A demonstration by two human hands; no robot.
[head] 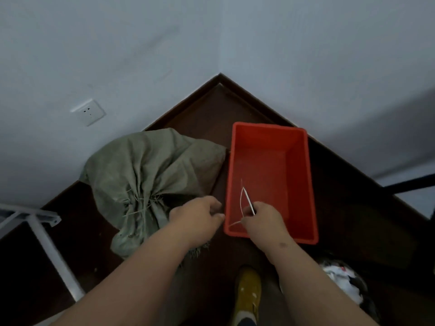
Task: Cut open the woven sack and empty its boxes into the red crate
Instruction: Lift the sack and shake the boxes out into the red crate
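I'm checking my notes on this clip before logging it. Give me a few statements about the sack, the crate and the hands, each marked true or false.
1. The red crate already holds boxes. False: only bare red bottom shows inside it.
2. The woven sack lies to the left of the crate. True.
3. The right hand pinches a thin white strip over the crate's near end. True.
4. The left hand is inside the crate. False: it is outside, between sack and crate.
5. The sack's neck is bunched together. True.
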